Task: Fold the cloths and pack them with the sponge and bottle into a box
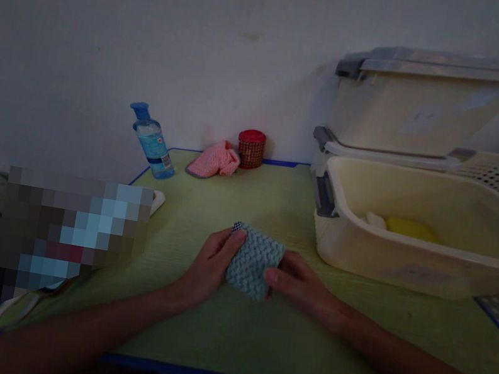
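A folded light-blue cloth [254, 263] with a textured weave is held above the middle of the table. My left hand [213, 265] grips its left edge, thumb on top, beside a small black-and-white checked corner. On the opposite side, my right hand [302, 285] pinches the cloth's right edge with the thumb in front. The fingers behind the cloth are hidden. Farther back, a pink cloth [215, 160] lies crumpled next to a red round tin [251, 149].
A cream plastic bin [390, 258] stands at the right with a yellow item [412, 229] inside; a lidded box [413, 122] is behind it. A blue bottle [153, 145] tilts at the back left. Pixelated things cover the left side of the green table [251, 347].
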Tool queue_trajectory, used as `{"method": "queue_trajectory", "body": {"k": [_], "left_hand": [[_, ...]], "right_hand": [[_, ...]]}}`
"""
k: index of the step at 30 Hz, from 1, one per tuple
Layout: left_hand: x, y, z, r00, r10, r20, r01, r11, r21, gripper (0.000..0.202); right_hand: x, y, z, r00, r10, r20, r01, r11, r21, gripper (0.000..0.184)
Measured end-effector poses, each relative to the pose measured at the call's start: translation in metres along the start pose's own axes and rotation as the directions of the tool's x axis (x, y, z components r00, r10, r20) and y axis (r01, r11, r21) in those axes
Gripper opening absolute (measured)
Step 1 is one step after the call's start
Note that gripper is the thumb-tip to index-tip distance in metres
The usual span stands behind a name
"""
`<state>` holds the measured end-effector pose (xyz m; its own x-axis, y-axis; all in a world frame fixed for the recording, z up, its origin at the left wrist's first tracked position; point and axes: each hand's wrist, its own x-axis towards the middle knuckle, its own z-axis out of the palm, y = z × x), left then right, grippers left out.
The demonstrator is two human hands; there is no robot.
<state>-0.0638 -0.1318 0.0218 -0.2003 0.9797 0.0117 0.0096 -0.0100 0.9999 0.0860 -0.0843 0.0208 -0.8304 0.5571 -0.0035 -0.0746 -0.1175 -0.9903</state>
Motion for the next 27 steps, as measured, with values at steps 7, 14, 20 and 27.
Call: {"method": "queue_trajectory", "body": {"k": [7,14,20,27], "left_hand": [[-0.0034,0.0008,-0.0007,0.995,0.038,0.096,-0.045,0.996,0.080,0.048],[-0.0023,-0.0041,-0.0014,0.972,-0.069,0.223,0.093,0.991,-0.101,0.052],[-0.0032,-0.0041,0.0012,0.976,-0.078,0.202,0.110,0.982,-0.153,0.053],[-0.0013,-0.0040,0.0012,0.997,-0.047,-0.059,0.042,0.996,-0.082,0.054]], "right_hand": [[-0.0008,0.0031,-0.0005,0.995,-0.014,-0.094,0.025,0.993,0.115,0.045],[0.0000,0.0039,-0.0034,0.998,0.017,-0.062,-0.007,0.987,0.158,0.044],[0.0002,0.0076,-0.0052,0.996,-0.051,-0.073,0.058,0.994,0.097,0.045],[-0.0025,0.0011,0.0034,0.994,-0.049,0.099,0.046,0.998,0.036,0.040]]}}
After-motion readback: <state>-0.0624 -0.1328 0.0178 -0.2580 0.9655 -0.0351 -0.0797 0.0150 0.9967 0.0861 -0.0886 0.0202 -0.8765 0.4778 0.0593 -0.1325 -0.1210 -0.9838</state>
